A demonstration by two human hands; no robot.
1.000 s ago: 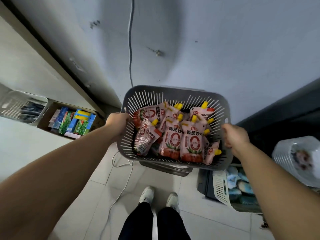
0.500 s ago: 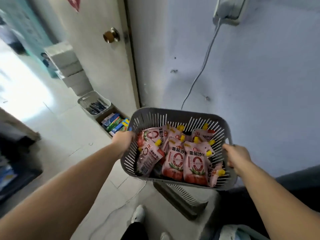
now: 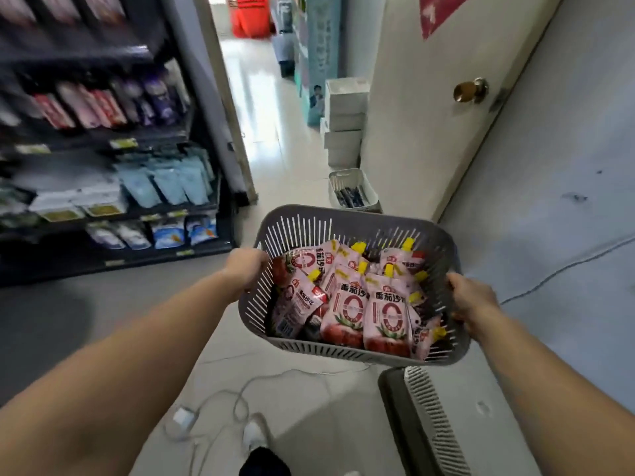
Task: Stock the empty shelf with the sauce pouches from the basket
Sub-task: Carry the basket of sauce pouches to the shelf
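Note:
I carry a grey slotted basket (image 3: pixel 347 219) in front of me at waist height. My left hand (image 3: pixel 245 267) grips its left rim and my right hand (image 3: pixel 472 300) grips its right rim. Inside lie several pink sauce pouches (image 3: pixel 386 312) with yellow caps and tomato pictures, heaped together. A dark shelving unit (image 3: pixel 103 139) stands to the left, its visible levels filled with blurred packets. No empty shelf shows in this view.
A white door (image 3: pixel 429 115) with a brass knob (image 3: pixel 470 90) is at the right, with white boxes (image 3: pixel 345 121) and a small white basket (image 3: pixel 352 190) at its foot. A dark empty basket (image 3: pixel 422 424) lies below. White cables (image 3: pixel 223 410) trail across the tiled floor. An aisle runs ahead.
My view has swung left and up from the wall to the aisle and shelving. Both hands keep their hold on the basket, which moved along with me.

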